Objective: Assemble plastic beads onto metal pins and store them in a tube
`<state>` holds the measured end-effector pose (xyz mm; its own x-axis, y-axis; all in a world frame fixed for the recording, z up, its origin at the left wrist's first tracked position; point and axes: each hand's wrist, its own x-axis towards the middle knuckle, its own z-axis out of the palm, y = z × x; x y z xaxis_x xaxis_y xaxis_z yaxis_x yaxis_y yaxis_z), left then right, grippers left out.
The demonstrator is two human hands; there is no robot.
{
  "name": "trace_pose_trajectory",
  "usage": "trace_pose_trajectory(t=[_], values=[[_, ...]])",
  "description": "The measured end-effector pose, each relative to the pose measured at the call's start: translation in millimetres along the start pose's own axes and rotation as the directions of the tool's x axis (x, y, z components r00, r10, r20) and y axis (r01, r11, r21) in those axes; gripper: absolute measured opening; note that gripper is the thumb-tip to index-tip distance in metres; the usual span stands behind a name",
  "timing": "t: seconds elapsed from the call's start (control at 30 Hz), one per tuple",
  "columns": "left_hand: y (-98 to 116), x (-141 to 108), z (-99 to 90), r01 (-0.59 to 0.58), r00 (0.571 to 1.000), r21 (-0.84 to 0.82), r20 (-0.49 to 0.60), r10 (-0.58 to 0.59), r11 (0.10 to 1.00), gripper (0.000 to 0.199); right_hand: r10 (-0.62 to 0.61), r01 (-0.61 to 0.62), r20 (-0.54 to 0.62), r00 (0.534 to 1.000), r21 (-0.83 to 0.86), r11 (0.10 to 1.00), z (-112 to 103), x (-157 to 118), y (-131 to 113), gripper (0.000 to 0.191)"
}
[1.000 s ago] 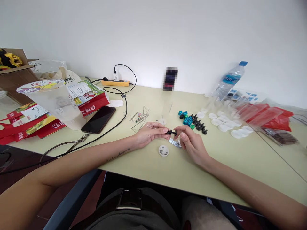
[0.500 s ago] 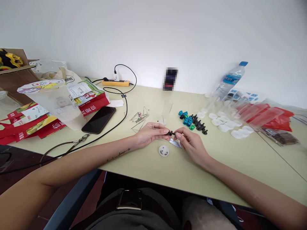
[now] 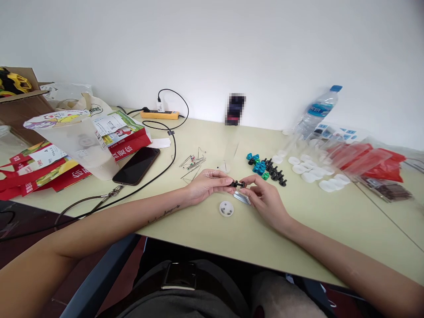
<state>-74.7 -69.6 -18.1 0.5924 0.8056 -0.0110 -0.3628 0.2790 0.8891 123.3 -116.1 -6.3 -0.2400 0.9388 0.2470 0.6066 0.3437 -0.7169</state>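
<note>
My left hand (image 3: 211, 184) is closed, thumb and fingers pinching a small black plastic piece with a stem and flat end (image 3: 238, 183). My right hand (image 3: 266, 198) is closed at the flat end of that piece, its index finger and thumb beside it. Just beneath the fingers lies a row of thin metal rods (image 3: 242, 198). In front of them sits a small round white dish (image 3: 226, 209) holding several tiny metal bits. Thin bent wires (image 3: 194, 162), some with coloured beads, lie beyond my left hand. Blue-green plastic pieces (image 3: 259, 166) and similar black pieces (image 3: 275, 172) lie beyond my right hand.
White discs (image 3: 309, 170), clear plastic tubes (image 3: 371, 161) and a water bottle (image 3: 319, 110) stand or lie to the right. On the left are a phone (image 3: 137, 166), a plastic cup (image 3: 79, 143), red packaging (image 3: 129, 145), a black cable (image 3: 149, 182) and an orange power strip (image 3: 160, 115).
My right thumb and index finger have shifted slightly on the black piece, so its flat end now shows more. My left hand stays in place.
</note>
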Motion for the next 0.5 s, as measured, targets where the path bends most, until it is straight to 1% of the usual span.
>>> trace_pose_trajectory(t=[0.17, 0.3, 0.37, 0.5], values=[[-0.3, 0.4, -0.5, 0.001, 1.000, 0.000, 0.006, -0.001, 1.000, 0.025, -0.012, 0.012, -0.006, 1.000, -0.006, 1.000, -0.3, 0.2, -0.2, 0.018], [-0.4, 0.2, -0.4, 0.008, 1.000, 0.008, 0.005, -0.008, 1.000, 0.027, -0.004, 0.004, 0.013, 1.000, -0.031, 1.000, -1.6, 1.0, -1.0, 0.024], [-0.4, 0.0, 0.0, 0.012, 1.000, 0.008, -0.003, -0.012, 1.000, 0.028, -0.020, 0.021, 0.029, 0.999, -0.034, 0.999, -2.4, 1.0, -2.0, 0.027], [0.2, -0.3, 1.2, -0.002, 1.000, -0.008, -0.025, 0.002, 1.000, 0.027, -0.076, 0.075, 0.018, 0.997, 0.044, 0.996, -3.2, -0.3, -3.9, 0.031]])
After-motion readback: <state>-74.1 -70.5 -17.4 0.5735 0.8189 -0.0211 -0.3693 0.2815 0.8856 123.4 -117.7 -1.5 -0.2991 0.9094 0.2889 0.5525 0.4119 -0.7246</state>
